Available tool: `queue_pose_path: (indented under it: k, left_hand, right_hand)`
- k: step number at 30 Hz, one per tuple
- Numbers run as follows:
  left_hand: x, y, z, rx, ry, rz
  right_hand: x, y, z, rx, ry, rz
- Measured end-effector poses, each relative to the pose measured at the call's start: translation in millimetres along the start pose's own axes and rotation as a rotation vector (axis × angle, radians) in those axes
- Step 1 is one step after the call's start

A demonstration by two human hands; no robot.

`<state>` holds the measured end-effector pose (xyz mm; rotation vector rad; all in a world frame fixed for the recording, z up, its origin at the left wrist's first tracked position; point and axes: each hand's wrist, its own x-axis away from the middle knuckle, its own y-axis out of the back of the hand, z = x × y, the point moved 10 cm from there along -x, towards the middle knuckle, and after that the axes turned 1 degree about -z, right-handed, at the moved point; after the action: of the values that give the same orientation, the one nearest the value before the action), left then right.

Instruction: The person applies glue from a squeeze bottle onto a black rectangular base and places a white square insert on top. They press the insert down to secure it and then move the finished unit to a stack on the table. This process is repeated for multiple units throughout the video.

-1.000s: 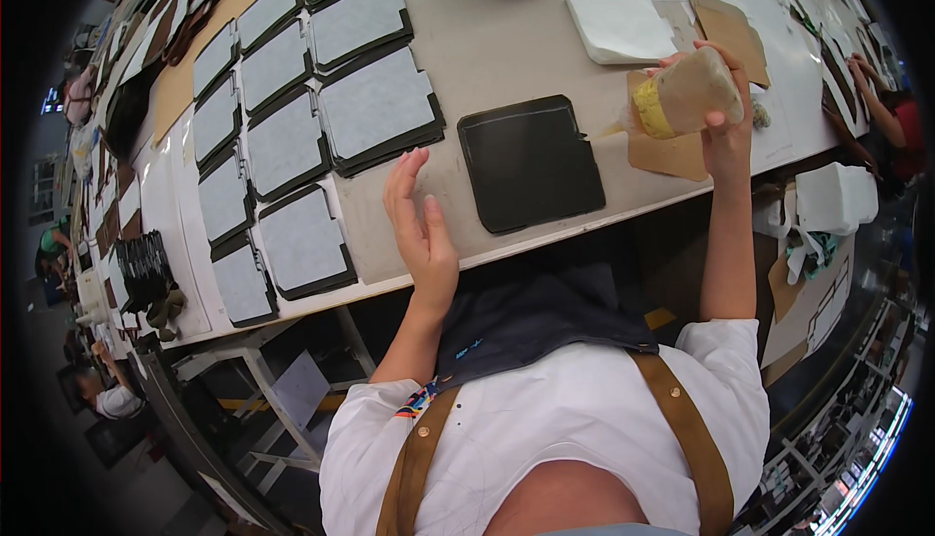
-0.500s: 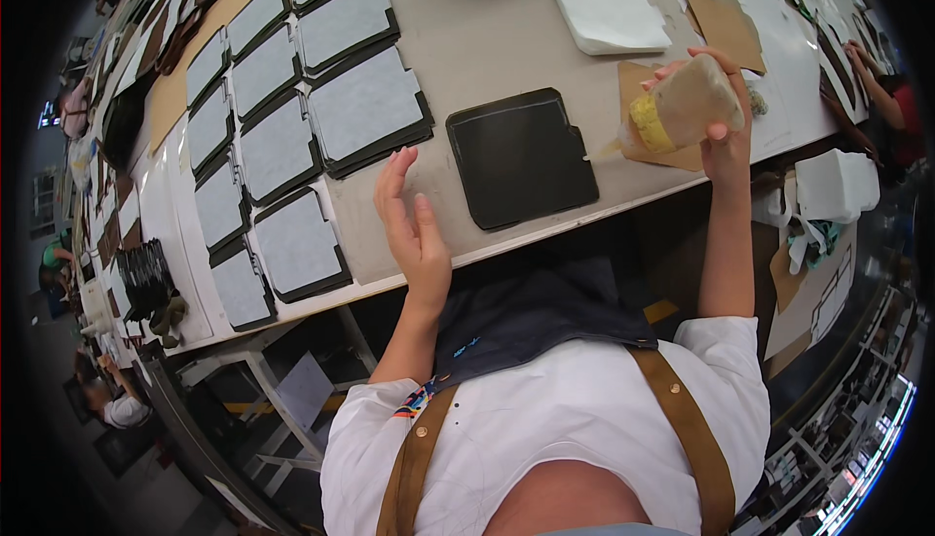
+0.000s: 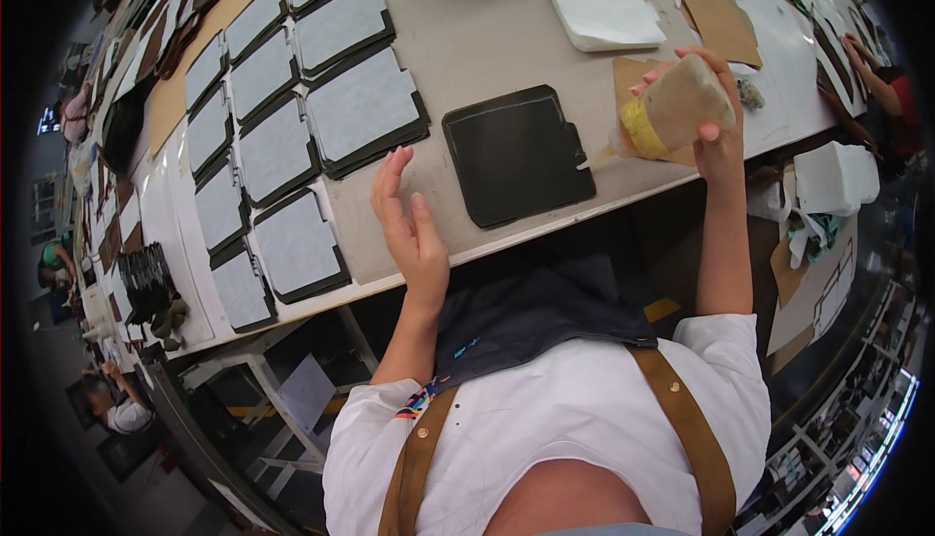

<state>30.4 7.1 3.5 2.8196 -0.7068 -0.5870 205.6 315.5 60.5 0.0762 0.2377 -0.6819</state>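
Note:
In my right hand [image 3: 716,127] is a cloudy squeeze bottle [image 3: 682,108], its neck wrapped with yellow tape. The bottle is tilted, and its narrow tip points left at the right edge of a flat black panel [image 3: 516,161]. That panel lies in front of me near the table's front edge, with a thin pale line along its far edge. My left hand [image 3: 409,224] is open and holds nothing. Its fingers point up, between the black panel and several stacked black pieces topped with pale grey sheets [image 3: 360,112] on the left.
A stack of white sheets [image 3: 604,15] and brown cardboard pieces [image 3: 719,25] lie at the far right. A cardboard piece [image 3: 633,78] sits under the bottle. Black strips [image 3: 146,278] are bundled at the left table edge. Other people work at both sides.
The bottle and my right hand have shifted slightly left, bringing the tip over the panel's right edge. My left hand remains nearly in place.

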Motion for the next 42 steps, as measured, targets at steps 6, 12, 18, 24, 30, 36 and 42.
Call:
queue_pose_path:
  k: [6, 12, 18, 24, 30, 36, 42]
  left_hand:
    - [0, 0, -1, -0.001, 0.011, -0.004]
    - [1, 1, -3, 0.003, -0.002, -0.018]
    - [1, 3, -4, -0.007, -0.029, -0.017]
    - [1, 3, -6, 0.026, -0.034, -0.025]
    - [2, 3, -5, 0.024, -0.039, -0.025]
    - [1, 3, -6, 0.025, -0.052, -0.026]
    - [2, 4, -5, 0.015, -0.065, -0.027]
  right_hand:
    - [29, 10, -4, -0.001, -0.065, -0.069]
    - [108, 47, -29, -0.347, -0.154, -0.535]
    - [166, 26, 2, -0.041, 0.055, -0.670]
    - [169, -9, 26, 0.124, 0.305, -0.575]
    - [168, -19, 30, 0.137, 0.367, -0.522]
    - [165, -39, 32, 0.140, 0.410, -0.431]
    - [161, -66, 29, 0.093, 0.461, -0.318]
